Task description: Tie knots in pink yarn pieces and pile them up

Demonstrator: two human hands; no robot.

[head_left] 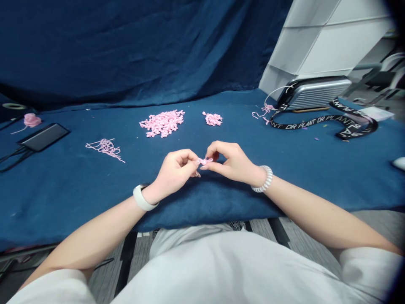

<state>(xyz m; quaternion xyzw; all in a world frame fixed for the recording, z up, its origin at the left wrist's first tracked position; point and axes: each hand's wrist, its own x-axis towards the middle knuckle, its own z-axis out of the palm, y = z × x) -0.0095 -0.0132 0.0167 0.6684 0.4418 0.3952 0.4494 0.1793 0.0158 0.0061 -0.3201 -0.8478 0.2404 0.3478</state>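
Between my two hands, above the front of the blue-covered table [95, 190], is a short pink knotted cord [204, 161] with a small loop at its right end. My left hand [179, 169] pinches its left end between thumb and fingers. At the other side my right hand [228, 161] grips it, thumb below and bent fingers above. Farther back lies a large heap of pink knotted cord pieces [163, 123], with a smaller heap of the same pieces [213, 119] to its right. Loose pink cord lengths [106, 147] lie tangled at the left.
At the far left are a pink yarn ball [32, 120] and a dark box-shaped device [44, 137] with cables. Back right, a ribbed silver case [319, 93] stands by a black lettered strap [300, 124] and pink cord scraps [268, 108]. White panels [335, 42] rise behind.
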